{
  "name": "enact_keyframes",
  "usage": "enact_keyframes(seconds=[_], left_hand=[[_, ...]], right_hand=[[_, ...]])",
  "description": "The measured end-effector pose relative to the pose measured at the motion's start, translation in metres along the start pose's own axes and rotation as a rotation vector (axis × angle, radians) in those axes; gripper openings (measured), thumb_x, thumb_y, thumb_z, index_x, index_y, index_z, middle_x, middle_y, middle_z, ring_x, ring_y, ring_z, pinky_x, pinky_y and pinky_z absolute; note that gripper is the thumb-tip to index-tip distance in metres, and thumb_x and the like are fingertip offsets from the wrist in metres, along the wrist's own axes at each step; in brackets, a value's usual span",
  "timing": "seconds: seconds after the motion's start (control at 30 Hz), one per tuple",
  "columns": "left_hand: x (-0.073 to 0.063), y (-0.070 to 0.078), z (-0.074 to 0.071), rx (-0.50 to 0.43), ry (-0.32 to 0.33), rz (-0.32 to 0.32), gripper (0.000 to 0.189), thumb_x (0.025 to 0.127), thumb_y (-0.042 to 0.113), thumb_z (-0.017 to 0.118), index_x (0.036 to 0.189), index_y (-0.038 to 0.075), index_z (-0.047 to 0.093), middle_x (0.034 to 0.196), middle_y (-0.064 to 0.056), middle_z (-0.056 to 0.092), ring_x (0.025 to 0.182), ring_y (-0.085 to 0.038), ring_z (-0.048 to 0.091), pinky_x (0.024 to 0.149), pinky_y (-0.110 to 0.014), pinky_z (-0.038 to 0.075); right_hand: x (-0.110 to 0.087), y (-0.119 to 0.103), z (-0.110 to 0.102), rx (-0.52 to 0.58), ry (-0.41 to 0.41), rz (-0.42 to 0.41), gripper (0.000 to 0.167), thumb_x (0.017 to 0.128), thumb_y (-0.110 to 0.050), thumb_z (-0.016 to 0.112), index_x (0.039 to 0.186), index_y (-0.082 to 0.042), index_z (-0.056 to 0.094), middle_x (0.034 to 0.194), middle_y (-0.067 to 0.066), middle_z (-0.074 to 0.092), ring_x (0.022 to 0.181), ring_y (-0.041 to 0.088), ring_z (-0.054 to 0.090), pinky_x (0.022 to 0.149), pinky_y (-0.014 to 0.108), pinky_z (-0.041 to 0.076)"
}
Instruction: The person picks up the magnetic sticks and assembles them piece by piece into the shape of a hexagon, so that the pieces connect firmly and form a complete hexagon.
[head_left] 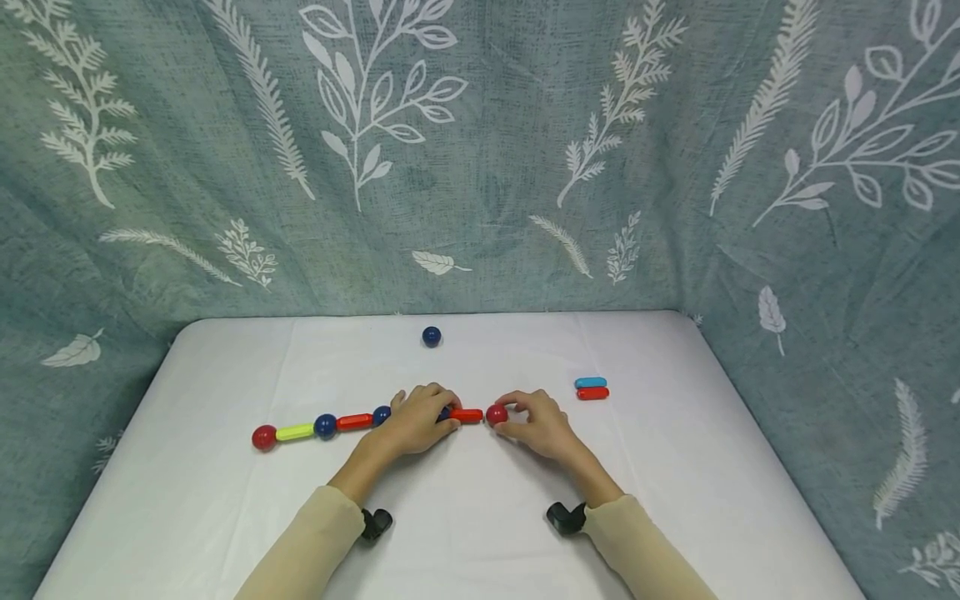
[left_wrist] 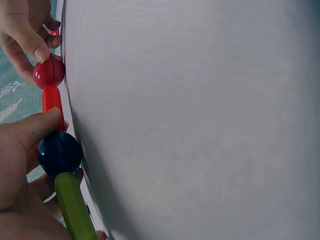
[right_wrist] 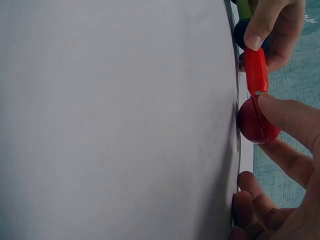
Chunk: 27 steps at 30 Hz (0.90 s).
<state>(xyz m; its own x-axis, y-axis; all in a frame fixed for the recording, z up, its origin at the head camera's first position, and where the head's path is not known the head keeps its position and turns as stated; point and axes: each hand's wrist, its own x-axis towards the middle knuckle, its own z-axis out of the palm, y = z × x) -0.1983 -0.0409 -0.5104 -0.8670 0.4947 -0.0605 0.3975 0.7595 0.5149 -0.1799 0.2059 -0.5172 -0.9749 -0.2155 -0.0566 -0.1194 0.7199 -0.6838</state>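
Note:
A chain of coloured rods and balls lies across the white table, starting at a red ball on the left, followed by a yellow-green rod and a blue ball. Over its right part, my left hand grips the end red rod with the thumb on it, beside another blue ball and a green rod. My right hand pinches a red ball between thumb and fingers, right at the free end of that red rod. The left hand hides part of the chain.
Toward the back edge of the table sits a loose blue ball. Right of the hands, a light-blue rod and a red rod lie side by side. A leaf-patterned green cloth hangs behind the table.

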Motion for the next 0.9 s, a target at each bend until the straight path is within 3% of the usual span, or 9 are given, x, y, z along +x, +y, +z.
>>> enact_keyframes(seconds=[0.9], left_hand=[[-0.0015, -0.0018, -0.0006, 0.008, -0.006, -0.012, 0.021, 0.098, 0.032, 0.067, 0.116, 0.022, 0.066, 0.125, -0.004, 0.059, 0.125, -0.029, 0.049, 0.108, -0.071, 0.019]], right_hand=[[0.0025, -0.0043, 0.0065, 0.012, 0.011, -0.01, 0.032, 0.085, -0.027, 0.081, 0.117, -0.026, 0.073, 0.105, 0.004, 0.059, 0.089, 0.022, 0.05, 0.071, 0.042, 0.036]])
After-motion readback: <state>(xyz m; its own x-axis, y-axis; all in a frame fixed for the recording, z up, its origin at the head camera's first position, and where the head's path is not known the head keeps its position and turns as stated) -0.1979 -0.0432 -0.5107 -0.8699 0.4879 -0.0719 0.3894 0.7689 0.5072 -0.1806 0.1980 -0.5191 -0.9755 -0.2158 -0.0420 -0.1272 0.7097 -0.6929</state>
